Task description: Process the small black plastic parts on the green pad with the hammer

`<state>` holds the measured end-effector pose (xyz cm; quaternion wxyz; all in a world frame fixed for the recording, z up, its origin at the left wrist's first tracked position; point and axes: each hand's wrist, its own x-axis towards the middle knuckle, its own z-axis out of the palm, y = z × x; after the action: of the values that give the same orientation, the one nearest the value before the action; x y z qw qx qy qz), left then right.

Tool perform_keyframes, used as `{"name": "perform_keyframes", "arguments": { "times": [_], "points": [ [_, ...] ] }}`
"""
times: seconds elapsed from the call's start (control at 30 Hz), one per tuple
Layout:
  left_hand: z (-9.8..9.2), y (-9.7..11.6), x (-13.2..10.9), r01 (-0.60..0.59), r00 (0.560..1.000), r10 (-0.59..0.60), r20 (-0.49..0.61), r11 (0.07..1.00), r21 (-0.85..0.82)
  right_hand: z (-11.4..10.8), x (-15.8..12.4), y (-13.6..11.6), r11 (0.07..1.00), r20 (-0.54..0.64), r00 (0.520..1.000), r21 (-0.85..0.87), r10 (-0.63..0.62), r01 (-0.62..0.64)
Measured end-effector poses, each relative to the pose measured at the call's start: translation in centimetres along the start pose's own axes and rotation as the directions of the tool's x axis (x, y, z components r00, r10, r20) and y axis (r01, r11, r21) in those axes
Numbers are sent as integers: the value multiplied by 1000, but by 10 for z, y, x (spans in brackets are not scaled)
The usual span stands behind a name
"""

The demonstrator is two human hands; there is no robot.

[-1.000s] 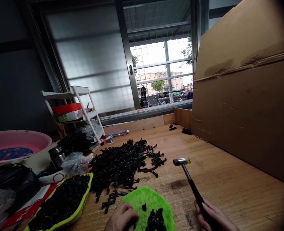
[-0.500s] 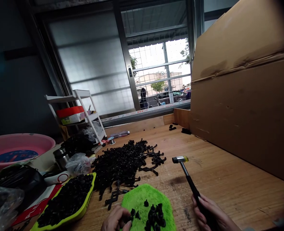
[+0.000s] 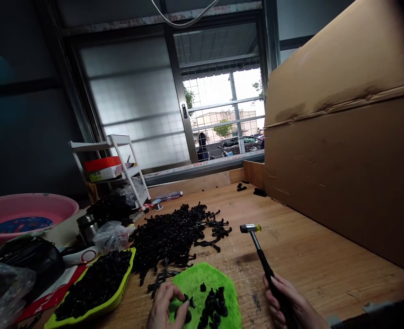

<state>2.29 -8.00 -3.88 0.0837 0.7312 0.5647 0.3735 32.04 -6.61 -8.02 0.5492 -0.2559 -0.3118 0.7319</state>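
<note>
My right hand (image 3: 287, 301) is wrapped round the black grip of a small mallet (image 3: 259, 246), whose metal head has one black and one yellow face. The mallet head is raised above the tabletop. At the left edge of a fuzzy green pad (image 3: 202, 276), my left hand (image 3: 165, 304) has its thumb and fingers curled together around a small black part (image 3: 187, 316). Several more small black knob-like pieces (image 3: 215, 306) lie loose on the pad. Behind it spreads a large heap of black branching parts (image 3: 170, 233).
A yellow-green basket (image 3: 128, 276) full of small black pieces stands left of my left hand. Farther left are a pink basin (image 3: 65, 201), a steel flask (image 3: 87, 226) and plastic bags (image 3: 111, 235). A white rack (image 3: 133, 171) stands behind. A large cardboard box (image 3: 338, 160) walls off the right.
The view has tilted slightly upward and shifted. My left hand sits a little higher, its fingers around a piece at the pad. The mallet stays raised in my right hand.
</note>
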Motion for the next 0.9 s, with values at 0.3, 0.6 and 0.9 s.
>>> {"name": "perform_keyframes", "arguments": {
  "times": [0.3,0.6,0.9],
  "points": [
    [11,26,18,82,997,-83,8,992,95,3,-3,-2,999,-9,1000,-26,-29,29],
    [-18,-9,21,134,984,-121,-127,986,97,-4,1,3,999,40,999,9,-34,33],
    [-38,-52,36,115,993,-121,-7,921,372,-9,5,5,1000,70,997,5,-24,24]
  ]
}}
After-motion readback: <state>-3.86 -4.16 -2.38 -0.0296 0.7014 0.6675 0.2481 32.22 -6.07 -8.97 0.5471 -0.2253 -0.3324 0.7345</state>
